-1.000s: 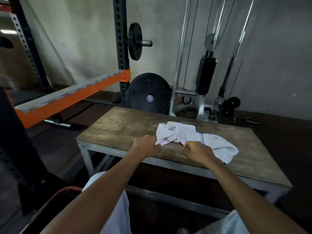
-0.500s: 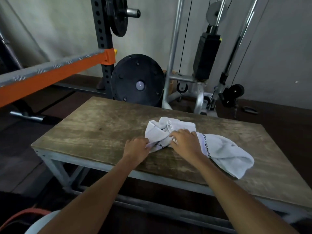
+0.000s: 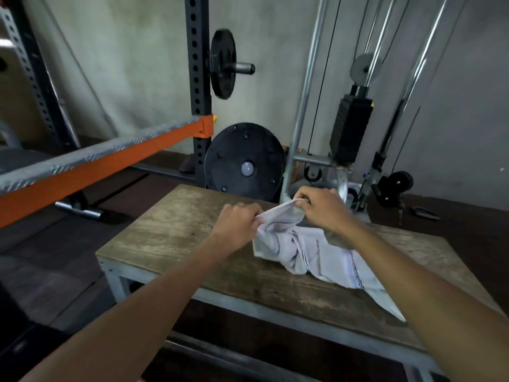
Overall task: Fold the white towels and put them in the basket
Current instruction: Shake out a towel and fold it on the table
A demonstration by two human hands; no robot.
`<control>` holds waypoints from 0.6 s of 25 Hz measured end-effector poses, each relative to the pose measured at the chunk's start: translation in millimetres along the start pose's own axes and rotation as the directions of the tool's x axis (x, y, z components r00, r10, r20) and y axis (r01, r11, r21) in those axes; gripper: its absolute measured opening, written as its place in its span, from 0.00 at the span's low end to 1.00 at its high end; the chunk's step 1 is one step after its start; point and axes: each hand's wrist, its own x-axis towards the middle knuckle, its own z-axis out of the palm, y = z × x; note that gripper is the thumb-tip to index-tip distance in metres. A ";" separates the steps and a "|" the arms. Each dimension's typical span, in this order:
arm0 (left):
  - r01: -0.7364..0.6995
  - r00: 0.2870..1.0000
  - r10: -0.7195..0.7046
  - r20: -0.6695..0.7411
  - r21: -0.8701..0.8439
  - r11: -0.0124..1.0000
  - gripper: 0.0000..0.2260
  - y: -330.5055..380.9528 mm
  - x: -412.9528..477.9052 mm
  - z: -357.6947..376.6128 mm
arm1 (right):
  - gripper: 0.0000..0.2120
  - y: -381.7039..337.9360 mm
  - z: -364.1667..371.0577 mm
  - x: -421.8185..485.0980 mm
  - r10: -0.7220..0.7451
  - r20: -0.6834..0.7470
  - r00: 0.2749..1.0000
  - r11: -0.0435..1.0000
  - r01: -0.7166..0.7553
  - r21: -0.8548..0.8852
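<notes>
Both hands, the left hand [image 3: 239, 222] and right hand [image 3: 321, 208], are pinching one edge of the crumpled white cotton towel [image 3: 308, 252] lying on the weathered wooden worktop [image 3: 176, 238], opening it out; next it probably needs spreading flat before folding.

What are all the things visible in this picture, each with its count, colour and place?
wooden table: one, brown top, grey metal frame, centre
white towel: one, white with dark stitching, crumpled on the table, one edge lifted
large weight plate: one, black, upright behind the table
small weight plate: one, black, on a rack peg above
safety bar: one, orange and grey, left
weight stack: one, black, rear right
left hand: one, fingers pinch the towel edge
right hand: one, fingers pinch the same edge, farther back
</notes>
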 end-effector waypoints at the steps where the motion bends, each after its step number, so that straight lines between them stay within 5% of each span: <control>1: -0.027 1.000 0.028 -0.004 0.048 0.998 0.12 3.5 5.7 -14.7 | 0.06 -7.5 -23.8 -0.2 -0.021 -0.027 0.999 0.999 0.020 -0.029; 4: -0.083 0.995 0.092 -0.047 0.161 0.983 0.13 17.0 21.4 -64.4 | 0.07 -23.6 -79.5 -7.2 -0.043 -0.061 0.997 0.996 0.037 -0.084; 9: -0.091 0.987 0.104 -0.119 0.110 0.990 0.09 30.8 27.6 -123.2 | 0.03 -35.1 -118.0 -31.5 0.024 -0.096 0.995 0.976 -0.003 0.217; 15: -0.028 0.994 0.014 0.110 0.133 0.991 0.07 27.8 4.1 -126.6 | 0.05 -44.3 -154.1 -44.4 0.055 -0.207 0.977 0.959 0.006 0.284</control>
